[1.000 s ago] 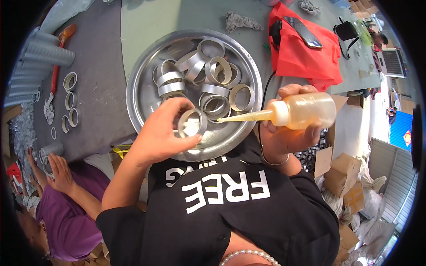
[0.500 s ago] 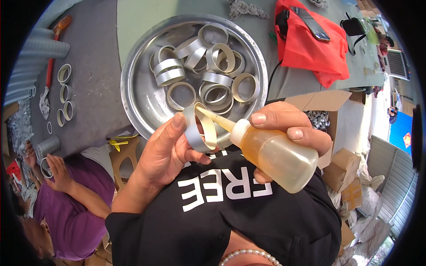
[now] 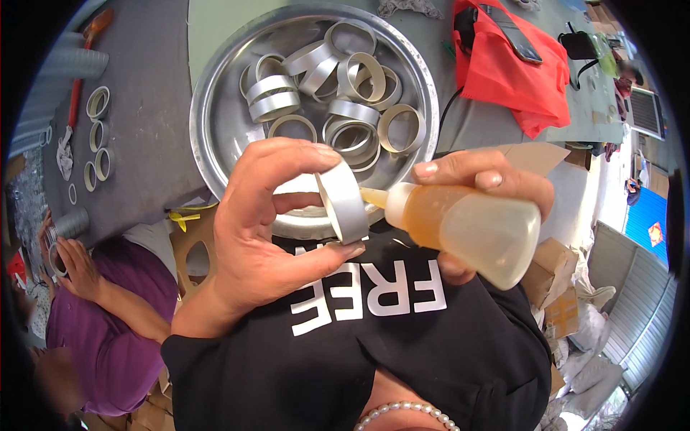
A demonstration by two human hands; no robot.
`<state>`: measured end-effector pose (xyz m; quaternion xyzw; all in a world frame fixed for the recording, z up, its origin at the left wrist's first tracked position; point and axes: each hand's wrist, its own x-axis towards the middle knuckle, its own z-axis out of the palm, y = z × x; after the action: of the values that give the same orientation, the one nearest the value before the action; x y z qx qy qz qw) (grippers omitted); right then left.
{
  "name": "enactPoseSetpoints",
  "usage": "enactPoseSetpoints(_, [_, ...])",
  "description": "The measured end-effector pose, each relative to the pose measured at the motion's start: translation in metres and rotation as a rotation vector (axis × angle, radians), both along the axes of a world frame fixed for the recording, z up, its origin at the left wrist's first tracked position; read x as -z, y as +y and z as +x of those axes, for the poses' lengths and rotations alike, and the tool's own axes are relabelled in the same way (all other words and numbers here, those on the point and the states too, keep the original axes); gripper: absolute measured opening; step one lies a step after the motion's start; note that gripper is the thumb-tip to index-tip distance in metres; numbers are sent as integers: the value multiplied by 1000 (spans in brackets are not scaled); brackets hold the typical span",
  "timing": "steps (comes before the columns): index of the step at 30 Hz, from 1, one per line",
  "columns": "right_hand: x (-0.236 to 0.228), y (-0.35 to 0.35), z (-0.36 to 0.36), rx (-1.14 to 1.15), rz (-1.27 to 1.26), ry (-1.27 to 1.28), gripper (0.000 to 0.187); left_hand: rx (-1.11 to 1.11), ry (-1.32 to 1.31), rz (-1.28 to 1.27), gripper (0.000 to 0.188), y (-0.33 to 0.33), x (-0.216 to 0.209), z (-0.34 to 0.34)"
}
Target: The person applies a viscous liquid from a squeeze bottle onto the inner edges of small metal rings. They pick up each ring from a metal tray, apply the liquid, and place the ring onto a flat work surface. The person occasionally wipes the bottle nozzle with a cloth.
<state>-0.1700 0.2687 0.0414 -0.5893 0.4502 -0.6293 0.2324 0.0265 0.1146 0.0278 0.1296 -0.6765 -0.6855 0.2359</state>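
My left hand (image 3: pixel 269 223) pinches a silver metal ring (image 3: pixel 343 205) between thumb and fingers, holding it over the near rim of a wide steel basin (image 3: pixel 205 108). In my right hand (image 3: pixel 496 183) is a squeeze bottle (image 3: pixel 467 226) with amber liquid, tilted so its narrow nozzle points left. The nozzle's tip lies at the right edge of the ring; whether it touches is hidden. Inside the basin lie several loose rings (image 3: pixel 402 129), silver outside and cream-coloured inside.
A red cloth bag (image 3: pixel 510 79) with a phone (image 3: pixel 512 34) on it lies right of the basin. Several rings (image 3: pixel 98 104) stand on the grey table at left, near an orange-handled tool (image 3: pixel 75 97). A co-worker in purple (image 3: pixel 108 316) holds a ring at lower left. Cardboard boxes (image 3: pixel 550 269) stand at right.
My left hand has turned the ring so its outer face shows, with my fingers now over its top. The bottle has shifted slightly right and lies flatter.
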Motion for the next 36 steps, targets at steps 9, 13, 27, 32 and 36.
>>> enactPoseSetpoints(9, [17,-21,4,198,49,-464,56,-19,144,-488,57,1,3,-2])
enactPoseSetpoints(13, [19,-26,0,200,247,-575,54,24,197,-624,58,-6,7,-5])
enactPoseSetpoints(27, [44,-28,-19,64,52,-1417,48,-990,-618,-1178,58,-124,25,70])
enactPoseSetpoints(32, [48,-23,-14,119,51,-1362,63,-202,-760,-734,52,-49,17,19])
enactPoseSetpoints(36, [48,-21,-16,1,8,-1328,62,-149,-850,-955,55,-18,46,-24])
